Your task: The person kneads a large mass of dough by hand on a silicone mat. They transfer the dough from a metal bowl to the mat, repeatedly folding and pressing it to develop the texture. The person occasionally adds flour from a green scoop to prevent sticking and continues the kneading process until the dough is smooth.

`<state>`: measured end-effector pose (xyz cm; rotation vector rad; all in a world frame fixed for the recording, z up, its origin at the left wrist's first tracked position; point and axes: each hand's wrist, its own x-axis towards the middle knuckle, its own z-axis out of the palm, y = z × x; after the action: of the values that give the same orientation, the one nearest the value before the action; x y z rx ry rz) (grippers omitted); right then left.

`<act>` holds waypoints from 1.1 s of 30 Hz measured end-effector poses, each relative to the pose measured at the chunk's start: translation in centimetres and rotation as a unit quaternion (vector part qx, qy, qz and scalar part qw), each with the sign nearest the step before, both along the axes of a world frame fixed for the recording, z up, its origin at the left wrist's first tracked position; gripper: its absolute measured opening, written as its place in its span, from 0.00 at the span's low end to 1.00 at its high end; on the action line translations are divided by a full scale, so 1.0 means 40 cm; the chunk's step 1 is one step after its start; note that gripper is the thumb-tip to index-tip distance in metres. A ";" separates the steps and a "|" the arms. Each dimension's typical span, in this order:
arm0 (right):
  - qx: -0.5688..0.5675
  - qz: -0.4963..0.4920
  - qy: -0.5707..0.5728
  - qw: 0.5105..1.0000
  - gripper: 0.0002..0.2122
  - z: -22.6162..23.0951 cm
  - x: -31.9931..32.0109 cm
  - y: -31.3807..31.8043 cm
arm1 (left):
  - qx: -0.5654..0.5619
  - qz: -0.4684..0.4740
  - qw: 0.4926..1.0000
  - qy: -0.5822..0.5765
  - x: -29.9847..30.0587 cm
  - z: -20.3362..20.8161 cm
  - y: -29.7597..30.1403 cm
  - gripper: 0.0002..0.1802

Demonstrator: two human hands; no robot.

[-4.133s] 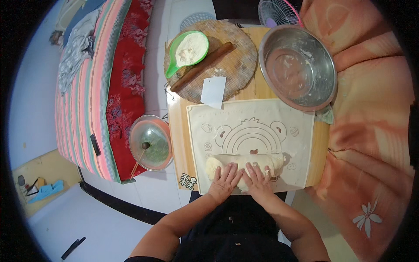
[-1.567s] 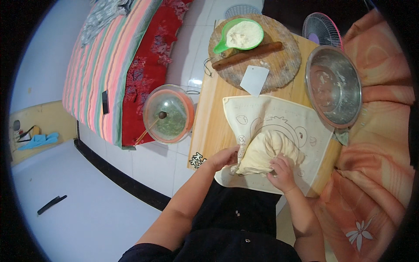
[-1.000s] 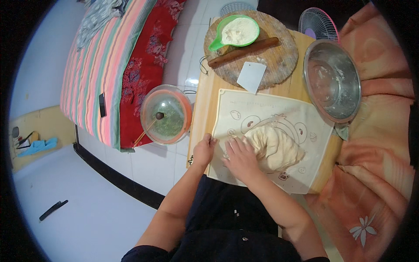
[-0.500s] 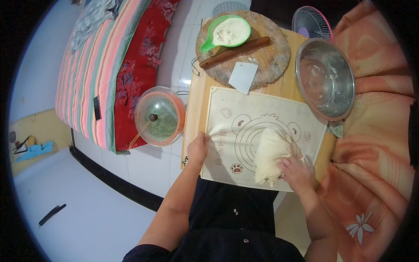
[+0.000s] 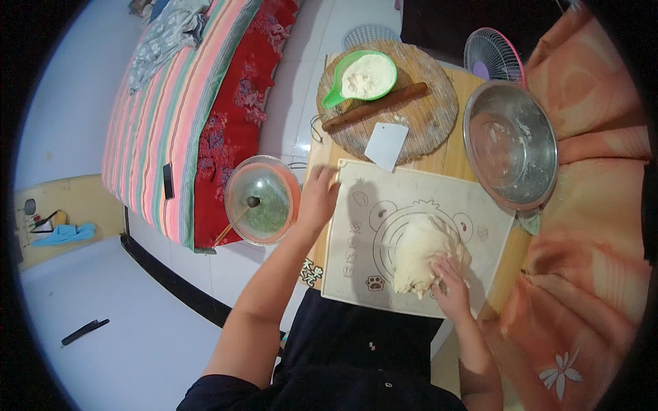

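Note:
A large soft lump of pale dough (image 5: 426, 240) lies on the right half of a cream silicone mat (image 5: 349, 288) printed with a bear's head. My right hand (image 5: 452, 289) is at the dough's near right side, its fingers curled onto the surface and pressing in. The thumb is mostly hidden. Along the mat's left edge, close to the upper left corner, rests my left hand (image 5: 319, 197). Its fingers stretch away from me and it holds no object that I can see.
Beyond the mat, a round wooden board (image 5: 439, 113) bears a green scoop of flour (image 5: 369, 75), a rolling pin (image 5: 377, 107) and a white scraper (image 5: 387, 145). A steel basin (image 5: 510, 144) stands to the right. Left is a lidded bowl (image 5: 264, 212); a fan (image 5: 490, 55) stands behind.
My left hand has slid up the mat's left edge toward its far corner, fingers straightening. The dough has shifted left on the mat with my right hand on it. The whole view has tilted slightly.

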<state>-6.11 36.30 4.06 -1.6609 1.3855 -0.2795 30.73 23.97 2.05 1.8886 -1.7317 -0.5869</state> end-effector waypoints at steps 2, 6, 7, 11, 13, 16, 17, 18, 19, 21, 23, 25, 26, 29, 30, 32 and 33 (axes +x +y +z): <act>-0.010 -0.042 -0.036 0.998 0.22 0.003 0.009 0.010 | -0.060 -0.016 0.998 -0.015 -0.024 0.025 -0.153 0.15; -0.062 -0.062 -0.012 0.996 0.21 -0.013 0.048 0.002 | -0.054 -0.030 0.995 -0.079 -0.014 -0.024 -0.404 0.15; -0.075 -0.056 0.005 0.996 0.21 -0.018 0.056 -0.004 | -0.058 -0.037 0.992 -0.107 -0.007 -0.040 -0.448 0.15; -0.068 -0.050 0.037 0.996 0.24 -0.057 0.053 0.003 | -0.036 0.023 0.980 -0.197 0.003 -0.041 -0.543 0.18; -0.069 -0.058 0.026 0.996 0.26 -0.060 0.052 -0.001 | 0.000 0.099 0.979 -0.176 0.003 -0.011 -0.561 0.17; -0.071 -0.056 0.024 0.996 0.25 -0.060 0.047 -0.004 | 0.159 0.129 0.963 -0.173 0.076 -0.073 -0.564 0.17; -0.071 -0.056 0.025 0.996 0.25 -0.062 0.050 -0.004 | 0.164 0.107 0.973 -0.122 0.117 -0.118 -0.566 0.18; -0.070 -0.055 0.028 0.996 0.25 -0.065 0.053 -0.006 | 0.169 0.087 0.979 -0.070 0.161 -0.171 -0.564 0.19; -0.067 -0.056 0.031 0.996 0.24 -0.067 0.053 -0.006 | 0.175 0.065 0.982 -0.016 0.177 -0.203 -0.562 0.21; -0.064 -0.059 0.033 0.996 0.24 -0.070 0.049 -0.001 | 0.167 0.064 0.984 -0.008 0.144 -0.150 -0.543 0.18; -0.063 -0.062 0.027 0.996 0.24 -0.076 0.041 0.003 | 0.127 0.045 0.991 -0.022 0.159 -0.177 -0.533 0.16; -0.066 -0.062 0.026 0.996 0.24 -0.076 0.042 0.003 | 0.144 0.043 0.989 0.003 0.169 -0.164 -0.508 0.15; -0.068 -0.063 0.026 0.995 0.24 -0.076 0.042 0.002 | 0.152 0.040 0.987 0.015 0.162 -0.145 -0.493 0.14; -0.085 -0.055 0.020 0.995 0.23 -0.074 0.045 -0.005 | 0.200 0.016 0.980 -0.010 0.156 -0.106 -0.457 0.14; -0.099 -0.058 0.018 0.993 0.23 -0.077 0.048 -0.005 | 0.230 0.021 0.973 0.003 0.153 -0.091 -0.449 0.16; -0.125 -0.061 0.015 0.990 0.23 -0.085 0.048 0.001 | 0.128 -0.007 0.989 -0.080 0.161 -0.113 -0.440 0.19; -0.129 -0.058 0.016 0.990 0.23 -0.091 0.047 0.003 | 0.077 -0.020 0.989 -0.122 0.164 -0.118 -0.437 0.20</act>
<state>-4.23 36.42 0.43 -1.8019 1.5228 -0.5195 37.29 6.50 -2.67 2.1101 -1.9296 -0.5366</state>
